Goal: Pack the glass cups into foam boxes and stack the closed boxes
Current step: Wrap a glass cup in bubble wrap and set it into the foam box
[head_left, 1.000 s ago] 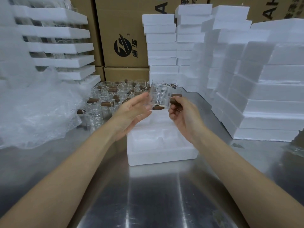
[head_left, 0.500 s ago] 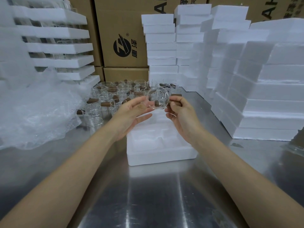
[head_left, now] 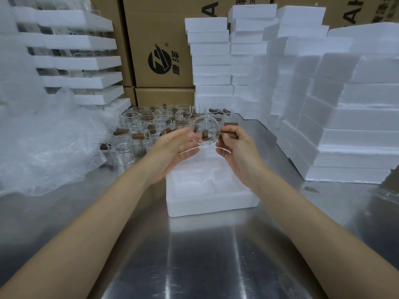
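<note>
A clear glass cup [head_left: 205,131] with a brown wooden handle is held in the air above an open foam box [head_left: 210,202], tipped so its round mouth faces me. My right hand [head_left: 234,147] grips the brown handle at the cup's right side. My left hand [head_left: 172,147] has straight fingers touching the cup's left wall. The box lies on the steel table below both hands, and its moulded compartments show nothing inside. Several more glass cups [head_left: 151,124] with brown handles stand in a cluster behind my left hand.
Crumpled bubble wrap [head_left: 43,143] covers the table's left side. Foam trays holding glassware [head_left: 71,61] are stacked at back left. Tall piles of foam boxes [head_left: 334,104] fill the right and back. Cardboard cartons [head_left: 162,50] stand behind. Bare steel table [head_left: 205,255] lies in front.
The cup has been turned from upright to lying with its mouth toward me. Both hands have stayed at about the same spot above the box.
</note>
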Demonstrator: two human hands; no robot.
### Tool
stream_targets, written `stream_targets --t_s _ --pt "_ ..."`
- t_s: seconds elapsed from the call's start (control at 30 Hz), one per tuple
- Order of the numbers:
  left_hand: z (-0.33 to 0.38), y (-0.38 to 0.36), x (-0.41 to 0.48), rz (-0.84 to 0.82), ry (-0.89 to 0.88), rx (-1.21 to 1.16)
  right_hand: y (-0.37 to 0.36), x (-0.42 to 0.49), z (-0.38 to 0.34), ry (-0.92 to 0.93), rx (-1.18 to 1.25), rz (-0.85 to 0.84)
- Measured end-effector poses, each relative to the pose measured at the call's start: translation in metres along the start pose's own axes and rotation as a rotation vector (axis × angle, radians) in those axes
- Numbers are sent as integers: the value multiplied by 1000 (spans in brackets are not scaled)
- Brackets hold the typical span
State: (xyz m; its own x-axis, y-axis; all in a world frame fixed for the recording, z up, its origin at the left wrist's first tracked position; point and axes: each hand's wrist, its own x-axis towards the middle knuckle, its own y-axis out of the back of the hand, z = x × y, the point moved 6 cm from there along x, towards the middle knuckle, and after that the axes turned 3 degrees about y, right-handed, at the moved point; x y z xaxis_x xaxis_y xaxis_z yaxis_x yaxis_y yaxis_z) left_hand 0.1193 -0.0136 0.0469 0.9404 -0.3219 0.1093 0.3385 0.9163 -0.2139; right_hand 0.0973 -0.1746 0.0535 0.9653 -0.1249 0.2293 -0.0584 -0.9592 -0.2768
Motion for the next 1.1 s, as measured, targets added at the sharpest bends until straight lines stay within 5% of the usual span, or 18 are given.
stream_targets --t_s 0.27,0.47,0.57,0.7,1.1 --pt "0 -2 -2 43 -37 121 0 0 1 12 -24 -26" --pt "27 -10 -19 207 -401 465 -1 -1 -4 82 -201 -9" --pt "37 -21 -29 272 -568 716 -6 -1 -3 43 -46 -120" --pt "42 -31 -35 277 -614 681 -18 -6 -1 34 143 -250" --pt "6 -19 -16 92 -144 200 -15 -6 -2 -58 345 -243"
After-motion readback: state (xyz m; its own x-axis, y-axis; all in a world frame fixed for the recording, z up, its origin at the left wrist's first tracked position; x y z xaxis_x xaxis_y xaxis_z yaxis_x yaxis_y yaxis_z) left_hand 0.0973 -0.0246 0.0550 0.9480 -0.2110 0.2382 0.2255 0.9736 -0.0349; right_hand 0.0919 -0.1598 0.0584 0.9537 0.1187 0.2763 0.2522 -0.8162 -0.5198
